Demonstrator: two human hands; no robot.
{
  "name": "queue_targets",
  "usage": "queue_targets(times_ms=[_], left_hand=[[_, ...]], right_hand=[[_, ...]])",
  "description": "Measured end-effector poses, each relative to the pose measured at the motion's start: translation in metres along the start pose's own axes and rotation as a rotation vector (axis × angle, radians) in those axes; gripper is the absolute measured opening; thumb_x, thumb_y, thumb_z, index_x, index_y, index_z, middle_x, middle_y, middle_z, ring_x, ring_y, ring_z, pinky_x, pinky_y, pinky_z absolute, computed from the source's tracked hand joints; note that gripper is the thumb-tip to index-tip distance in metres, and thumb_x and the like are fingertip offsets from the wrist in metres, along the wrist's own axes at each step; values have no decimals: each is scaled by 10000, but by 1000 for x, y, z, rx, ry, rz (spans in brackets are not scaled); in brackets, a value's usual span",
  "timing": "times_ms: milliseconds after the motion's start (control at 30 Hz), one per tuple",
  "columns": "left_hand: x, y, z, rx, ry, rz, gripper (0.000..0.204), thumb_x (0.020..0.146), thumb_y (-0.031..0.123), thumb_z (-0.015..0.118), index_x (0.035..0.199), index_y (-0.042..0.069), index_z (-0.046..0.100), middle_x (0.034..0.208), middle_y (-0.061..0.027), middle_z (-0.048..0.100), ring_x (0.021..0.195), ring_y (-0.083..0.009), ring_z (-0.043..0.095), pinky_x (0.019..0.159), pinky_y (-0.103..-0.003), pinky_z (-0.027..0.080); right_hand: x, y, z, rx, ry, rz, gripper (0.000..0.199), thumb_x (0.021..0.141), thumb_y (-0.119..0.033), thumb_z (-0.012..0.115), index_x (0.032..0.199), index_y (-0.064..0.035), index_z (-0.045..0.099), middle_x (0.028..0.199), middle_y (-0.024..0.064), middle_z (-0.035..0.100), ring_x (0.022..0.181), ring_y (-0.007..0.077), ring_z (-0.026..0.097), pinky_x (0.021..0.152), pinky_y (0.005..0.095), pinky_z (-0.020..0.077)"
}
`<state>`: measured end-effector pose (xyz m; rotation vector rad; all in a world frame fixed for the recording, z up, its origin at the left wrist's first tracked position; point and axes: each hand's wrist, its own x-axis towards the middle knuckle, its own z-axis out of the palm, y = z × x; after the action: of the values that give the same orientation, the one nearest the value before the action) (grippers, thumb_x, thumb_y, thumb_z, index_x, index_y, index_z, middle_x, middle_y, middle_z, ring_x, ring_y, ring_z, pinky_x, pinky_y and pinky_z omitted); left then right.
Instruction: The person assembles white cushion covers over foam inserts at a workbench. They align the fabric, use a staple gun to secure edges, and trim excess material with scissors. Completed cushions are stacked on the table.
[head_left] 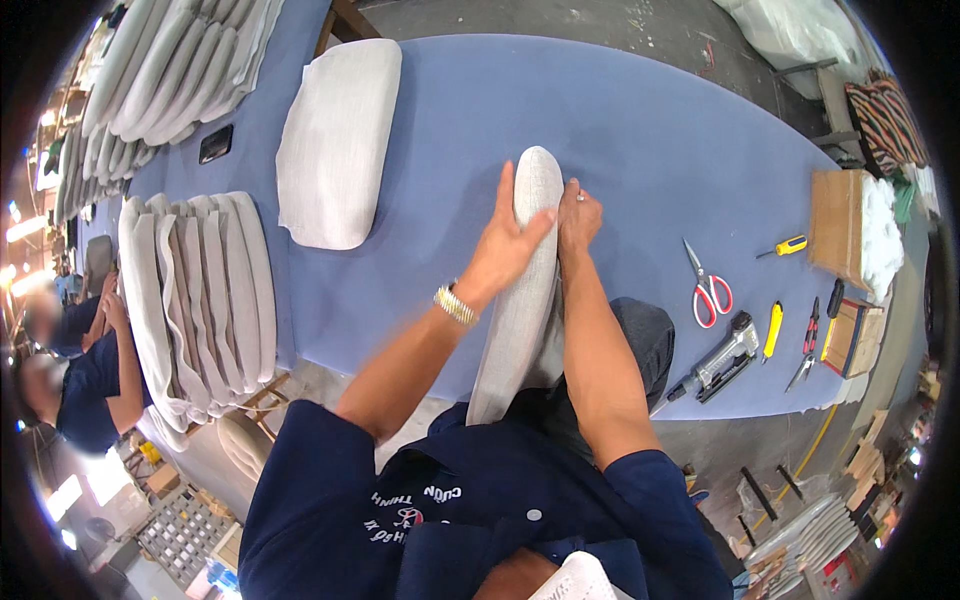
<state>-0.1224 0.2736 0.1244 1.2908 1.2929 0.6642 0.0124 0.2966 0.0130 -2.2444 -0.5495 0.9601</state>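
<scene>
Nearest the lens: dark blue work shirt (480, 520) at 6 o'clock, both forearms running up from it to the frame centre.

Left hand (505, 245): fingers spread wide, palm flat against the left face of a long grey upholstered cushion (520, 320). A metal bracelet (456, 305) sits on that wrist.
Right hand (578, 215): curled against the cushion's right edge near its top; whether the fingers close round the fabric cannot be told, since the cushion hides them.

The cushion stands on edge, top end at about 12 o'clock of the hands, lower end running back toward the body at 6 o'clock. It rests on the blue padded worktable (640, 130) and is pinched between the 2 hands.

Judged step: the cover is being pressed and smoothed over the padding, hands working the upper end. The next move calls for even pressure from both sides and a firm hold so the piece does not tip off its edge.

Surroundings: 1 finished grey cushion (335, 140) lies flat at 10 o'clock. A row of similar pieces (200, 300) stands stacked at 9 o'clock. At 3 o'clock, well apart from the hands: red-handled scissors (708, 290), a yellow screwdriver (785, 246), a yellow utility knife (773, 330) and a pneumatic stapler (722, 362). Another person in blue (95, 385) works at the far left.
</scene>
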Motion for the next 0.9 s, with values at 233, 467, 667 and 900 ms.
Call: queue_targets(times_ms=[233,467,667,900], left_hand=[[-90,-14,2,309,24,61,970,953,240,667,1624,-36,22,1446,-398,481,1221,-454,633,1015,-424,511],[-212,-37,2,361,-12,-124,977,921,182,709,1626,-26,65,1406,-389,527,1148,-453,675,907,-416,556],[-253,-68,13,336,186,18,896,911,195,748,1609,-5,223,1459,-334,517,1255,-454,611,993,-445,531],[-256,-77,30,417,298,136,861,884,185,772,1586,20,303,1427,-288,563,1208,-452,627,928,-471,566]], right_hand=[[3,6,11,66,71,-28,487,955,-435,569,917,16,750,958,275,735,938,473,691,850,530,502],[7,9,6,70,22,-1,486,947,-445,584,1018,2,762,1052,251,746,1003,447,698,897,512,513],[21,14,12,-18,116,-121,434,940,-420,608,1044,-26,757,1072,242,742,1017,442,692,919,513,512],[-43,16,-79,22,74,-634,403,983,-357,609,1184,-14,678,1136,157,706,922,317,693,902,455,527]])
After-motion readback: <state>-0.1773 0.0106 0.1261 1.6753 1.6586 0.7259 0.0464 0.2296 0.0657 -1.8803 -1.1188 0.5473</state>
